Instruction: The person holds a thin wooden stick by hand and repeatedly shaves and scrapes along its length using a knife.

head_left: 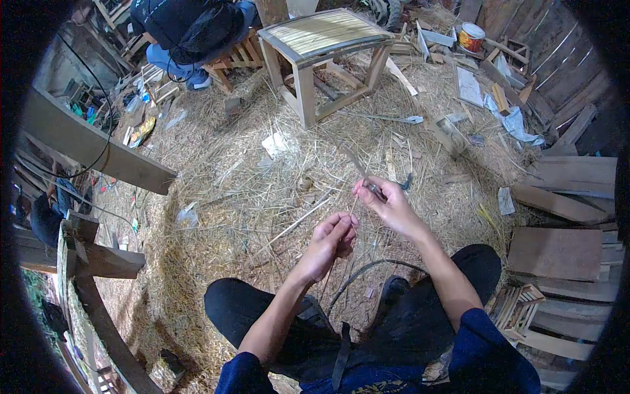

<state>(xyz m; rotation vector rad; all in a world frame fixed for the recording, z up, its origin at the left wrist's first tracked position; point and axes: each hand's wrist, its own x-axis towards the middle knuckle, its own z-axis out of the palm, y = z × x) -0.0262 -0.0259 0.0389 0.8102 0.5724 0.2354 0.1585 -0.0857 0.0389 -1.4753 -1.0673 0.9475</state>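
Observation:
Low in front of the body, my left hand [335, 241] is closed with its fingers pinched on a thin strip [330, 274], which hangs down toward the lap. To its upper right, my right hand [387, 203] is wrapped round a knife [356, 161], whose curved blade points up and away. The upper end of the strip reaches up to the fingertips of my right hand. The two hands are close together but apart. Beneath them, straw and thin shavings [262, 197] cover the ground.
A wooden stool [328, 33] with a slatted top stands ahead. A seated person [190, 33] is at the upper left. Wooden beams [105, 144] rise at the left. Boards [558, 253] lie stacked at the right, and a paint bucket [471, 38] stands at the upper right.

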